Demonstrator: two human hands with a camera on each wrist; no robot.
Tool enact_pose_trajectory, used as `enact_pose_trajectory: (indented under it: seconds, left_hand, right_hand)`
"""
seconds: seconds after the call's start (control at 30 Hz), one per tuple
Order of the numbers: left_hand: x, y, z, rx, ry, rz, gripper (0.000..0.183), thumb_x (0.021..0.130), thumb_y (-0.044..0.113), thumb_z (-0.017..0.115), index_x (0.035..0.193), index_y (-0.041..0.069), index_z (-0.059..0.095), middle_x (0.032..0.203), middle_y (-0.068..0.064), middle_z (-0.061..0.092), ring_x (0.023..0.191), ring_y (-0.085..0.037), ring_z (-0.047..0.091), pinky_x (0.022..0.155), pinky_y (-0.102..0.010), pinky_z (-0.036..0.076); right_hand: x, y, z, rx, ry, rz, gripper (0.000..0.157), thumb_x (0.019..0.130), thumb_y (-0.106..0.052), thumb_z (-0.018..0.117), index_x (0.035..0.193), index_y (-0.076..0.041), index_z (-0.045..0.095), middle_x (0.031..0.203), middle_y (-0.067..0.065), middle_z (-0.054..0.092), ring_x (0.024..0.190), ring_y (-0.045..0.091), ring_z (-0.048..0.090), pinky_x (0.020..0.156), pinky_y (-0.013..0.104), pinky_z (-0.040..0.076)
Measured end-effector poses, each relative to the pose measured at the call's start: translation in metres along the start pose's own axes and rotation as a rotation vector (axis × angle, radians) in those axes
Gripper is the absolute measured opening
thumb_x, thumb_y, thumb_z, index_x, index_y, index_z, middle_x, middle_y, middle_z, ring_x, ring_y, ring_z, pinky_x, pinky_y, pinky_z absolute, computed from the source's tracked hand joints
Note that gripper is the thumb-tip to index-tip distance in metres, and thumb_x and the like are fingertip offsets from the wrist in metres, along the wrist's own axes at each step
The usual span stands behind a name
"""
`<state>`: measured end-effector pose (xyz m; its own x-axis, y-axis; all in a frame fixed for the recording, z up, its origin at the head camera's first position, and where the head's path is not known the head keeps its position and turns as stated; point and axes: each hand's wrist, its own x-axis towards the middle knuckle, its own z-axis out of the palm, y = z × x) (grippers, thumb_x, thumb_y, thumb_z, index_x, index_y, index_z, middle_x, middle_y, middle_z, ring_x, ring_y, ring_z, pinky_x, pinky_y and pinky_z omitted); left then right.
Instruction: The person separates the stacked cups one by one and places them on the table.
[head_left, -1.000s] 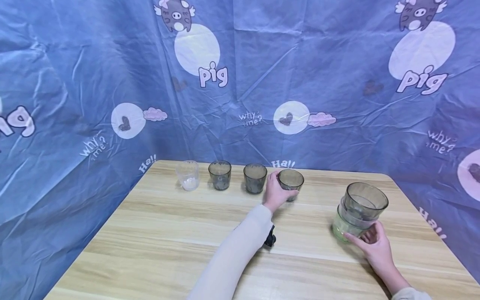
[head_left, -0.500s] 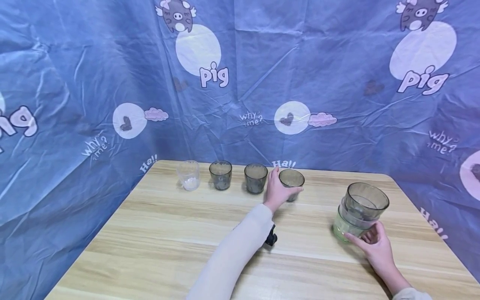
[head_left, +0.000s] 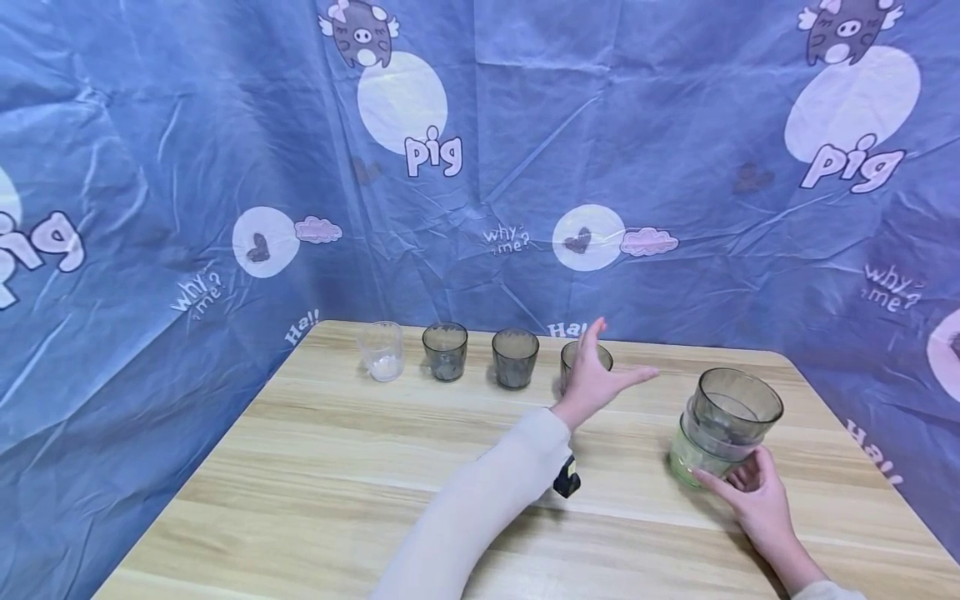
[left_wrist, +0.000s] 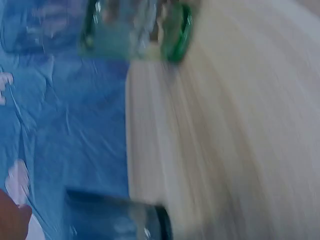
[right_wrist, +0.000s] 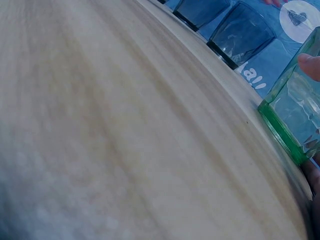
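Note:
In the head view, a stack of glasses stands at the right of the table. Its bottom glass (head_left: 693, 460) is green, a clear glass (head_left: 699, 430) sits in that, and a smoky grey glass (head_left: 738, 402) is on top. My right hand (head_left: 761, 507) grips the green glass low down, its thumb (right_wrist: 311, 66) lying on the green wall in the right wrist view. My left hand (head_left: 594, 382) is in the air with fingers and thumb spread, holding nothing. It partly hides the rightmost smoky glass (head_left: 568, 362) of the back row.
Along the back edge of the wooden table (head_left: 315, 467), a clear glass (head_left: 382, 354) and two smoky glasses (head_left: 446, 354) stand left of the partly hidden one. A blue printed cloth (head_left: 510, 167) hangs behind. A black device (head_left: 567, 478) is at my left wrist.
My left hand has come away from the rightmost smoky glass and moved right, fingers spreading wider. That glass stays standing in the row. My right hand keeps its hold on the stack.

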<state>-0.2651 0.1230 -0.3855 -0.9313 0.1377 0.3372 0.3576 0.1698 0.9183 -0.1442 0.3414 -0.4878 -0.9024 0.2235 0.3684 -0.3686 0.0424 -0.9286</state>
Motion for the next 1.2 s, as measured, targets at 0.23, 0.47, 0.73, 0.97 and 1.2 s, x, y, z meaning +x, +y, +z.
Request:
enact_pose_trajectory:
  seconds: [0.23,0.47,0.73,0.97,1.2]
  left_hand:
    - [-0.015,0.026,0.021,-0.117,-0.151,0.042,0.104,0.073,0.023,0.091,0.155,0.014,0.029,0.151,0.001,0.041,0.137,-0.013,0.039,0.113,-0.024,0.033]
    - [-0.03,0.048,0.036,-0.114,-0.262,0.056,0.097,0.074,0.019,0.09,0.153,0.016,0.035,0.151,0.006,0.042,0.135,-0.01,0.043,0.109,-0.02,0.037]
    - [-0.044,0.059,0.047,-0.009,-0.331,0.126,0.1,0.071,0.019,0.091,0.153,0.009,0.035,0.15,0.004,0.043,0.131,-0.005,0.044,0.104,-0.011,0.036]
    - [-0.05,0.054,0.055,0.182,-0.276,0.165,0.102,0.069,0.029,0.093,0.152,0.012,0.037,0.144,0.005,0.049,0.124,-0.002,0.046,0.099,-0.013,0.039]
    - [-0.051,0.048,0.062,0.222,-0.223,0.154,0.094,0.07,0.032,0.092,0.148,0.015,0.042,0.139,0.007,0.054,0.122,-0.003,0.049,0.098,-0.015,0.04]
  right_hand:
    - [0.0,0.001,-0.001,-0.014,-0.002,0.005,0.076,0.076,0.026,0.067,0.131,-0.023,0.047,0.114,-0.02,0.065,0.105,-0.008,0.058,0.088,0.003,0.043]
    - [0.0,0.0,-0.001,0.031,-0.017,-0.017,0.076,0.076,0.028,0.064,0.131,-0.022,0.047,0.115,-0.018,0.066,0.105,-0.007,0.059,0.089,0.004,0.044]
    - [-0.001,0.0,-0.001,0.01,-0.018,-0.006,0.075,0.077,0.026,0.065,0.132,-0.022,0.047,0.115,-0.019,0.065,0.106,-0.008,0.058,0.09,0.003,0.042]
    - [-0.001,0.0,-0.001,0.01,-0.019,-0.004,0.076,0.078,0.027,0.064,0.133,-0.023,0.047,0.117,-0.02,0.064,0.108,-0.009,0.057,0.09,0.002,0.041]
    - [0.0,-0.002,0.0,0.037,-0.036,-0.014,0.076,0.078,0.028,0.063,0.133,-0.021,0.046,0.118,-0.018,0.065,0.109,-0.008,0.058,0.091,0.003,0.042]
